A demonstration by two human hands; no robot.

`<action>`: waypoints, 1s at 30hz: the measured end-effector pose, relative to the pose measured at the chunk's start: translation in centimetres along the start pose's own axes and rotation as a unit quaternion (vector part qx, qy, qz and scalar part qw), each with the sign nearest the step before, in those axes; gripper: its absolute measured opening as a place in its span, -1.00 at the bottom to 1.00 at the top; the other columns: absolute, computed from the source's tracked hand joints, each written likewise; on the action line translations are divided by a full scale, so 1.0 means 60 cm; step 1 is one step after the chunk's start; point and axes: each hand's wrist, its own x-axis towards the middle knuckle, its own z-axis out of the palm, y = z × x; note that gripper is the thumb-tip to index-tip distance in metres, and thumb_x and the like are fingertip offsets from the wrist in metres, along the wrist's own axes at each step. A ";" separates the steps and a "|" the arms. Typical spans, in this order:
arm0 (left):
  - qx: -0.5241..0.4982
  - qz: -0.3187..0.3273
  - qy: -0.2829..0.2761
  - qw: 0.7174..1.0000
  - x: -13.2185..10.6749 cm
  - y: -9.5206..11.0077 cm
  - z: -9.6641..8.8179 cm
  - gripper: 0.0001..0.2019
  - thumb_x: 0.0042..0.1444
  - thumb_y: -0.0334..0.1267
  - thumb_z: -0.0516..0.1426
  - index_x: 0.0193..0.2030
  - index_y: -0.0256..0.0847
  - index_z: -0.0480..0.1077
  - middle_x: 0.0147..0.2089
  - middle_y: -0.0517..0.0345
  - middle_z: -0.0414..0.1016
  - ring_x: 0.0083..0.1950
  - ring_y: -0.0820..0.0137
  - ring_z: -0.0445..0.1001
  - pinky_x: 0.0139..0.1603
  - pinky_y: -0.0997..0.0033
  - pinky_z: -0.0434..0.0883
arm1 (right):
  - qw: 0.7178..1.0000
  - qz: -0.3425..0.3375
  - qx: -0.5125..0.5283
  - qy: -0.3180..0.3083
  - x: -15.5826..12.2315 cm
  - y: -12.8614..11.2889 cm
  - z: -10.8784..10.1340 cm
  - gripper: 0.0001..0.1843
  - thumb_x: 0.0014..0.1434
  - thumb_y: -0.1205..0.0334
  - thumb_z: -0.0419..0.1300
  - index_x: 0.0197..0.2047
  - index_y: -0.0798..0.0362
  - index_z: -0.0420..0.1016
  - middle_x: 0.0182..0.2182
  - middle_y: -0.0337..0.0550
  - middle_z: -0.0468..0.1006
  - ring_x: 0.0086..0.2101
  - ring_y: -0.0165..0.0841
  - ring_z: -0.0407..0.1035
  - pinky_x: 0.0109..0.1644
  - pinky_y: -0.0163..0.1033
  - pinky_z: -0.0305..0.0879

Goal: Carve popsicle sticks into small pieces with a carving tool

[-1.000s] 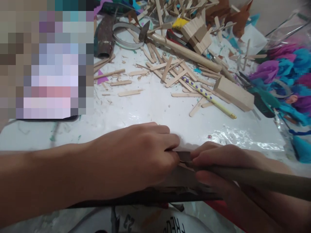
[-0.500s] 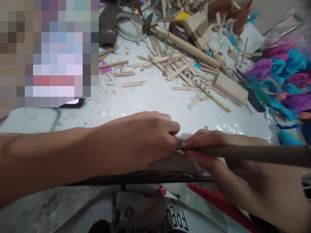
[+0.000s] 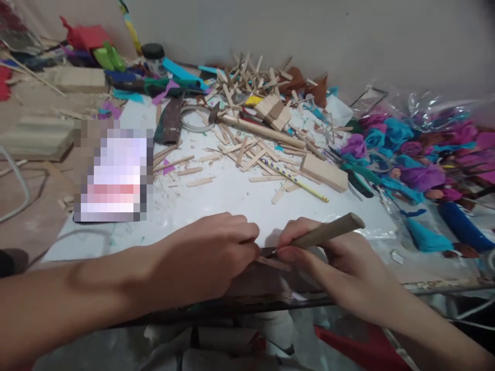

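My left hand (image 3: 228, 247) is closed at the table's front edge, its fingers curled down. From under its fingertips the end of a flat wooden craft stick (image 3: 274, 264) sticks out; the rest is hidden. Just to the right, my right hand (image 3: 328, 263) grips a wooden-handled carving tool (image 3: 328, 231) between thumb and fingers. Its handle slants up to the right. The thin metal tip lies low by the stick and my left fingertips, and its exact shape is too blurred to tell.
Behind my hands lie loose craft sticks (image 3: 257, 154), a dotted yellow pencil (image 3: 299, 181), a wood block (image 3: 325, 172) and a hammer (image 3: 263, 129). A phone (image 3: 116, 175) with a blurred screen rests at left. Crepe-paper flowers (image 3: 398, 134) crowd the right side.
The view has tilted up, showing more of the table's back and the wall. The tool's handle has swung from nearly level to slanting up. Both hands stay close together at the edge.
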 end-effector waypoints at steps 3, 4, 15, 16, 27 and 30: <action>-0.004 0.009 -0.015 1.000 0.005 0.002 -0.008 -0.78 0.28 -0.50 0.34 -0.29 -0.12 0.48 -0.25 0.19 0.58 -0.17 0.24 0.48 -0.13 0.18 0.35 | 1.000 -0.005 0.008 -0.010 0.005 -0.002 -0.014 -0.70 0.59 0.04 0.29 -0.22 -0.08 0.65 -0.40 -0.30 0.65 -0.40 -0.36 0.52 -0.30 -0.25 0.43; -0.004 0.004 -0.017 1.000 0.006 0.003 -0.010 -0.80 0.27 -0.51 0.33 -0.26 -0.13 0.49 -0.23 0.18 0.57 -0.17 0.24 0.49 -0.14 0.18 0.34 | 1.000 -0.010 0.009 -0.009 0.009 -0.002 -0.019 -0.71 0.58 0.03 0.30 -0.21 -0.08 0.66 -0.40 -0.31 0.65 -0.40 -0.37 0.51 -0.30 -0.25 0.42; 0.110 0.094 0.024 0.989 0.004 0.007 0.005 -0.88 0.42 -0.36 0.34 -0.20 -0.14 0.58 -0.19 0.16 0.57 -0.11 0.21 0.47 -0.12 0.11 0.32 | 0.996 -0.036 0.043 0.068 0.065 -0.003 -0.047 -0.72 0.45 0.02 0.43 -0.29 -0.06 0.70 -0.38 -0.21 0.71 -0.38 -0.32 0.53 -0.32 -0.24 0.43; 0.124 0.097 0.015 0.987 0.005 0.009 0.006 -0.90 0.40 -0.33 0.36 -0.19 -0.15 0.59 -0.19 0.14 0.57 -0.12 0.19 0.46 -0.14 0.10 0.32 | 0.996 -0.039 0.044 0.071 0.069 -0.004 -0.047 -0.73 0.44 0.05 0.44 -0.30 -0.06 0.70 -0.38 -0.21 0.71 -0.39 -0.32 0.53 -0.33 -0.24 0.42; 0.079 0.015 0.118 0.990 0.016 -0.003 -0.037 -0.72 0.44 -0.58 0.09 -0.27 -0.20 0.45 -0.32 0.19 0.43 -0.33 0.32 0.31 -0.29 0.21 0.28 | 0.970 -0.053 0.148 0.186 0.137 0.019 -0.068 -0.60 0.42 -0.06 0.48 -0.38 -0.03 0.64 -0.56 -0.30 0.49 -0.56 -0.42 0.27 -0.53 -0.25 0.12; 0.104 -0.006 0.107 0.989 0.021 -0.032 -0.031 -0.71 0.44 -0.60 0.08 -0.22 -0.20 0.51 -0.24 0.11 0.53 -0.28 0.22 0.36 -0.27 0.13 0.29 | 0.957 -0.050 0.204 0.198 0.142 0.056 -0.058 -0.52 0.46 -0.23 0.42 -0.32 -0.04 0.60 -0.55 -0.30 0.46 -0.55 -0.40 0.27 -0.54 -0.25 0.11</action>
